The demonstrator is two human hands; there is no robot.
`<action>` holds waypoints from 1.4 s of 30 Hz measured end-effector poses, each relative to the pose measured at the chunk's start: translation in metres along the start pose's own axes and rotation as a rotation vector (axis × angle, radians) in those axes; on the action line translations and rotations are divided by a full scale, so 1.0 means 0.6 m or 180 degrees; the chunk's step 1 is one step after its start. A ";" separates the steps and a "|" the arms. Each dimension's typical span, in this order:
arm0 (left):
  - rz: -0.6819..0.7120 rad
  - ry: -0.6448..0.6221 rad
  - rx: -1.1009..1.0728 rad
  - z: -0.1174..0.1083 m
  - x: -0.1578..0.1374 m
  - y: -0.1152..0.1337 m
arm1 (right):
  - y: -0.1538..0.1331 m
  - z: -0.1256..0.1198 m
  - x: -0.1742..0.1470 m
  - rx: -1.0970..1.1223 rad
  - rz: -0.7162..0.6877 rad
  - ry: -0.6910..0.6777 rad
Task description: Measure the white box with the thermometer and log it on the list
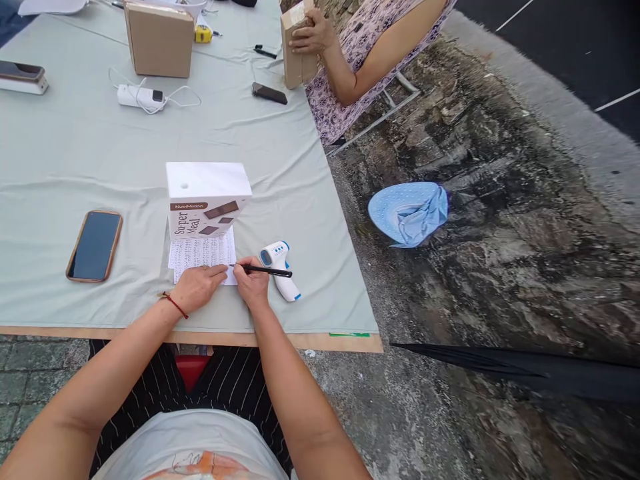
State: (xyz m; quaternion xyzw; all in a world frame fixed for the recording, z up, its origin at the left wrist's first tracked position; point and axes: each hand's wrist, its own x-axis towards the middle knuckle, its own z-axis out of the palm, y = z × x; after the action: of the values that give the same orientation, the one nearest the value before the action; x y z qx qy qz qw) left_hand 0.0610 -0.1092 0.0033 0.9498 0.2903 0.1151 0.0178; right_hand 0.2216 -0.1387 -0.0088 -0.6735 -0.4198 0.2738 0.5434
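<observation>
My right hand grips a black pen, its tip at the right side of a sheet of paper covered in rows of small writing. Flat on the lower part of that sheet lies my left hand, fingers stretched toward the pen tip. Just beyond the hands stands a white box printed "NutriMotion Super Meal", hiding the sheet's far end. A white and blue infrared thermometer rests right beside my right hand. To the left is a smartphone with a dark screen.
A co-worker's hand holds a cardboard box at the table's right edge. Farther back are another cardboard box, a white device with a cable, a yellow tape measure and a dark slim object. A blue hat lies on the ground.
</observation>
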 end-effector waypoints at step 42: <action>-0.0068 -0.0043 -0.0135 -0.003 0.002 0.000 | 0.000 0.000 -0.001 0.0043 0.0125 0.0230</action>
State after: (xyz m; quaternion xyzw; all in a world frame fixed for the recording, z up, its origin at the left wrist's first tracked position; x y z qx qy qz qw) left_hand 0.0615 -0.1087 0.0055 0.9468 0.2978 0.1146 0.0411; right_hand 0.2214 -0.1392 -0.0092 -0.6874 -0.3847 0.2627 0.5572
